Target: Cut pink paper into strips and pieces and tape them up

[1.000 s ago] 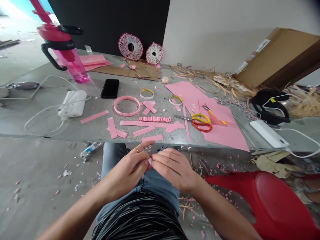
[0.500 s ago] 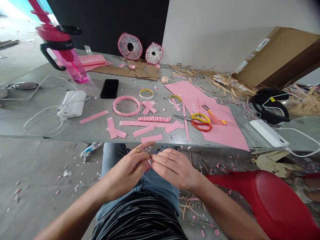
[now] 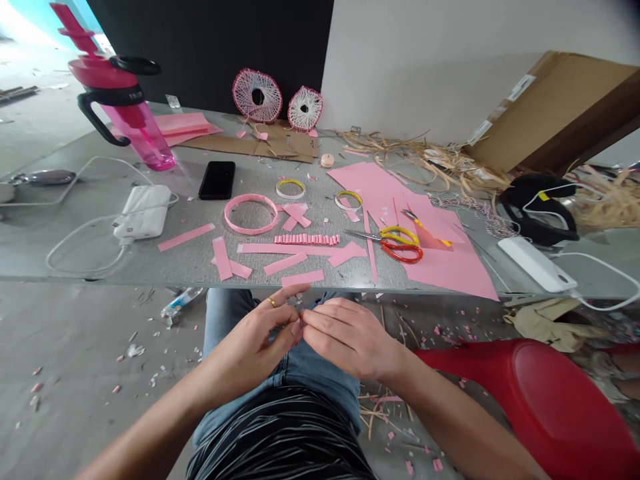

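Note:
My left hand (image 3: pixel 263 337) and my right hand (image 3: pixel 345 337) meet fingertip to fingertip over my lap, just below the glass table's (image 3: pixel 75 263) front edge. Both pinch a tiny piece between them; it is hidden by the fingers now. A gold ring sits on a left finger. On the table just beyond lie several pink paper strips (image 3: pixel 295 261), a row of small pink rolled pieces (image 3: pixel 307 239), a pink ring (image 3: pixel 251 213) and yellow and red scissors (image 3: pixel 397 243) on pink paper sheets (image 3: pixel 430 250).
A pink water bottle (image 3: pixel 125 110), black phone (image 3: pixel 217 179) and white power bank (image 3: pixel 143 211) with cable lie at the left. Two string-art discs (image 3: pixel 277 105) stand at the back. Straw, a cardboard box (image 3: pixel 555 113), a black device (image 3: pixel 537 207) and a red chair (image 3: pixel 530 400) are at the right.
The hands stay together at my lap with only slight finger motion; the small whitish piece seen between the fingertips earlier is now covered. The view has shifted slightly.

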Available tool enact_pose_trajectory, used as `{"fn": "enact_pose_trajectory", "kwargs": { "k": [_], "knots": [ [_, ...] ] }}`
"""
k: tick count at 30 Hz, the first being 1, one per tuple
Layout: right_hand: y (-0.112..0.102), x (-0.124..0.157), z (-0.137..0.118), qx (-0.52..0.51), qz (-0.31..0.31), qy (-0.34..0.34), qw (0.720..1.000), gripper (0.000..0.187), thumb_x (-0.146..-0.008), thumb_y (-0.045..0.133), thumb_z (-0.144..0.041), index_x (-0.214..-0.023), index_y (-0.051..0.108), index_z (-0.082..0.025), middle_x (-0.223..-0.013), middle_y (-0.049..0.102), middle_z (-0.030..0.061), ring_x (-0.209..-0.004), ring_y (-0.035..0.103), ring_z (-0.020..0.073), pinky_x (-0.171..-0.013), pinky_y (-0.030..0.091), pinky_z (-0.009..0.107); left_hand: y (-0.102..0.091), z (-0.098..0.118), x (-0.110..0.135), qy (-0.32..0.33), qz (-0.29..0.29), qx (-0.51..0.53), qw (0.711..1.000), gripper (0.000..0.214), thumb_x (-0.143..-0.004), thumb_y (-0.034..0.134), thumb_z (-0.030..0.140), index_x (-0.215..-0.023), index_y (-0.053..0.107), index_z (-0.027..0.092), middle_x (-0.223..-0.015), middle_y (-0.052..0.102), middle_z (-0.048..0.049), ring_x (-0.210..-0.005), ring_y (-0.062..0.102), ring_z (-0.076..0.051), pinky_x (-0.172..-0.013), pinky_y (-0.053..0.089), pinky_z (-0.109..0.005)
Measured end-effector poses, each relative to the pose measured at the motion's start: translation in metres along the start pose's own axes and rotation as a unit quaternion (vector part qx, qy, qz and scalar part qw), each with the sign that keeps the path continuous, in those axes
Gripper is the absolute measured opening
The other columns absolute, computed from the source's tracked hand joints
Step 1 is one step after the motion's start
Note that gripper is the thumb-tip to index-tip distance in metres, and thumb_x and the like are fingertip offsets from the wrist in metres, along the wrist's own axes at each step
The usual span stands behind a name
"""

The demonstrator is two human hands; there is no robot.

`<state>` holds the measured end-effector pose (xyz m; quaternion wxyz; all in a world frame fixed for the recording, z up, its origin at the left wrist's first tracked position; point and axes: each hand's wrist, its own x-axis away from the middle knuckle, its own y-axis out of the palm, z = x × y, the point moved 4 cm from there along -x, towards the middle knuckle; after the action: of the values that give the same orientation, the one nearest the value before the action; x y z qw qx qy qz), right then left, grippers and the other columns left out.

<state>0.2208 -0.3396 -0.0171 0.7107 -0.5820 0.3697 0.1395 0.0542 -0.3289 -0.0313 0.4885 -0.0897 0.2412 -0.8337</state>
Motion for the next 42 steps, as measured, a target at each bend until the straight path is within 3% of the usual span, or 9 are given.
{"fn": "enact_pose_trajectory", "kwargs": {
  "k": [4,6,9,11,17,23,28,33,42],
  "knots": [
    [0.0,0.004,0.001,-0.063,0.003,0.042,0.997,0.018,-0.099,0.052,-0.015,-0.11,0.067,-0.013,-0.114,0.074,0.0124,-0.103,0.068,0.02,-0.092,0.057,0.035,-0.003,0.001,-0.001,-0.005,0.041,-0.008,0.999,0.029,-0.097,0.046,0.025,-0.072,0.061,0.02,-0.129,0.066,-0.012,-0.138,0.049,-0.029,-0.094,0.054,-0.035],
    [0.0,0.005,0.004,-0.129,0.036,0.135,0.982,0.019,-0.1,0.051,-0.019,-0.112,0.064,-0.014,-0.114,0.072,0.0141,-0.104,0.068,0.0205,-0.09,0.057,0.035,-0.004,0.001,0.0,-0.011,0.072,-0.015,0.997,0.029,-0.097,0.046,0.024,-0.074,0.063,0.02,-0.13,0.066,-0.0122,-0.134,0.053,-0.028,-0.09,0.055,-0.033],
    [0.009,0.006,0.009,-0.243,0.084,0.337,0.906,0.016,-0.099,0.05,-0.025,-0.103,0.064,-0.017,-0.096,0.072,0.009,-0.088,0.068,0.0172,-0.074,0.057,0.028,-0.004,0.002,0.003,-0.002,0.126,-0.051,0.991,0.027,-0.097,0.049,0.026,-0.076,0.066,0.02,-0.137,0.062,-0.0119,-0.133,0.054,-0.028,-0.088,0.055,-0.031],
    [0.018,0.005,0.007,-0.305,0.08,0.416,0.853,0.012,-0.095,0.055,-0.027,-0.093,0.063,-0.018,-0.083,0.068,0.004,-0.074,0.065,0.0145,-0.063,0.053,0.024,-0.002,0.003,0.005,0.025,0.153,-0.089,0.984,0.025,-0.096,0.05,0.024,-0.076,0.065,0.02,-0.139,0.061,-0.0125,-0.133,0.054,-0.028,-0.088,0.054,-0.031],
    [0.031,-0.003,0.009,-0.365,0.041,0.47,0.802,0.013,-0.092,0.057,-0.024,-0.08,0.061,-0.02,-0.073,0.063,-0.0011,-0.067,0.057,0.0123,-0.064,0.045,0.023,0.005,0.007,0.005,0.084,0.198,-0.134,0.967,0.024,-0.094,0.05,0.018,-0.075,0.065,0.019,-0.131,0.065,-0.0134,-0.132,0.054,-0.029,-0.09,0.053,-0.033],
    [0.032,-0.001,0.013,-0.423,0.03,0.491,0.761,0.026,-0.1,0.047,-0.035,-0.085,0.062,-0.019,-0.07,0.061,-0.0009,-0.06,0.055,0.0118,-0.058,0.043,0.023,0.008,-0.005,0.004,0.039,0.24,-0.084,0.966,0.028,-0.096,0.049,0.024,-0.074,0.066,0.02,-0.132,0.065,-0.0128,-0.122,0.061,-0.029,-0.087,0.054,-0.036],
    [0.034,-0.003,0.011,-0.395,0.033,0.489,0.777,0.007,-0.089,0.059,-0.025,-0.085,0.061,-0.02,-0.076,0.063,-0.0006,-0.068,0.056,0.0129,-0.064,0.045,0.024,0.01,-0.007,0.006,0.052,0.242,-0.111,0.962,0.026,-0.095,0.05,0.022,-0.073,0.062,0.02,-0.132,0.065,-0.013,-0.122,0.061,-0.027,-0.085,0.055,-0.034],
    [0.036,-0.004,0.01,-0.352,0.007,0.467,0.811,0.008,-0.089,0.055,-0.019,-0.083,0.06,-0.02,-0.077,0.062,-0.0004,-0.069,0.055,0.0133,-0.066,0.043,0.025,0.009,-0.007,0.01,0.062,0.267,-0.176,0.946,0.017,-0.093,0.053,0.018,-0.081,0.065,0.02,-0.138,0.06,-0.0135,-0.12,0.063,-0.026,-0.091,0.054,-0.036],
    [0.048,-0.023,0.024,-0.404,-0.05,0.449,0.796,0.01,-0.089,0.058,-0.017,-0.081,0.062,-0.019,-0.073,0.064,-0.002,-0.068,0.057,0.0125,-0.066,0.044,0.025,-0.006,-0.018,0.024,0.048,0.296,-0.169,0.939,0.02,-0.095,0.05,0.02,-0.086,0.067,0.023,-0.14,0.06,-0.0085,-0.128,0.058,-0.025,-0.1,0.05,-0.038]
  ]
}}
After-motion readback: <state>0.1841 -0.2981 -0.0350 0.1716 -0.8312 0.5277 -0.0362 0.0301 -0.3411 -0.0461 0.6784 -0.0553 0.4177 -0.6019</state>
